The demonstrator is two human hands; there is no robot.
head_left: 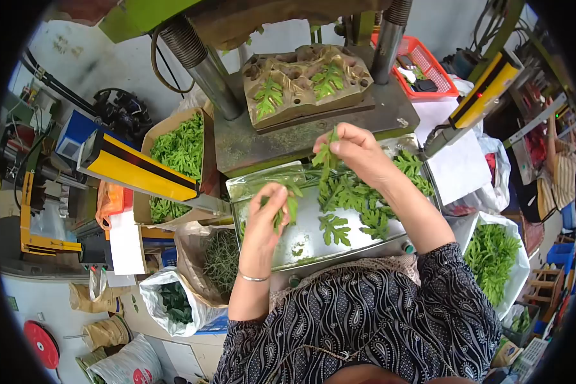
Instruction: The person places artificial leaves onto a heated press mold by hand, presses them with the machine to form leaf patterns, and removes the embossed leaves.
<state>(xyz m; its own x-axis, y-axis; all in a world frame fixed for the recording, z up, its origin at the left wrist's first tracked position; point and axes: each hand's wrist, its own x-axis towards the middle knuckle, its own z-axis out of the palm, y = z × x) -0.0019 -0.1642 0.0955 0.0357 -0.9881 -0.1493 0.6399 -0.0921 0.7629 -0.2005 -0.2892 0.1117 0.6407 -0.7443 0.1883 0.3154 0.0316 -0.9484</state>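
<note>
My left hand (261, 221) is closed, its fingers pinching a green lobed leaf (292, 206) above the left part of a metal tray (365, 246). Higher and to the right, my right hand (360, 153) pinches another green lobed leaf (326, 159) near its upper end, so that it hangs down. Beneath the hands, a heap of similar leaves (345, 194) covers much of the tray, and a single leaf (335, 229) lies flat at the front. Beyond the tray, a metal mould block (297, 105) bears two leaves, one on the left (269, 97) and one on the right (328, 80).
The mould sits on a press bed (237, 137) between two steel columns. Yellow-black bars (141, 169) (483, 89) flank it. A box of leaves (176, 150) stands left, a red basket (432, 93) back right, and a white sack of leaves (512, 281) right.
</note>
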